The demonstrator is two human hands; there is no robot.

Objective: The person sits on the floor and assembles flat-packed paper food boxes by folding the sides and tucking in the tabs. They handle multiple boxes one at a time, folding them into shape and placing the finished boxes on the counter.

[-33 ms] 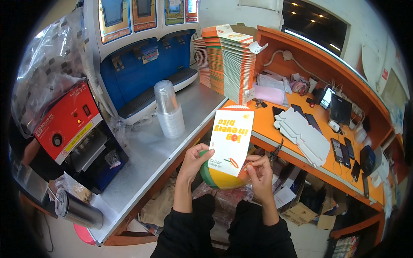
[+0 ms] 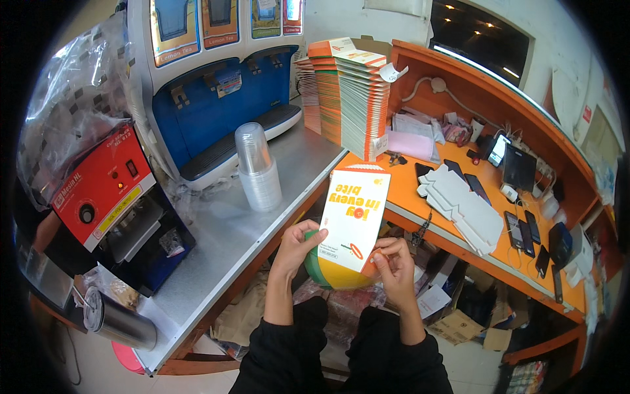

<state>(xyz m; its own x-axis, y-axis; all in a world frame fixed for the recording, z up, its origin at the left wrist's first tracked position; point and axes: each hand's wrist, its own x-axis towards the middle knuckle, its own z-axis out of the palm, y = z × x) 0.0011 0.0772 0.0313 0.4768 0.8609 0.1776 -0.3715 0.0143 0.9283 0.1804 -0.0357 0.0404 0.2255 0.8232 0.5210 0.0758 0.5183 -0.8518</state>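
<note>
A white cardboard food carton point(image 2: 355, 210) with orange and yellow print is held in front of me, its lettering upside down. My left hand point(image 2: 298, 248) grips its left edge, thumb on the printed face and fingers behind. My right hand point(image 2: 394, 264) pinches the orange flap at the lower right corner between thumb and fingers. Below the carton shows a rounded green and yellow thing point(image 2: 335, 277), partly hidden by it; I cannot tell whether it is part of the carton. An orange flap point(image 2: 359, 167) stands at the carton's far end.
A tall stack of flat cartons point(image 2: 348, 98) stands beyond my hands. On the metal counter point(image 2: 216, 243) at left are stacked clear cups point(image 2: 258, 174), a red cup sealer point(image 2: 108, 190), a steel tumbler point(image 2: 121, 320) and a drink dispenser point(image 2: 216, 98). Phones and a flattened carton point(image 2: 459, 203) lie on the orange desk.
The carton has shifted slightly down and to the right. Its far end shows more of the orange flap. My right fingers have moved a little at the corner; my left hand keeps its grip.
</note>
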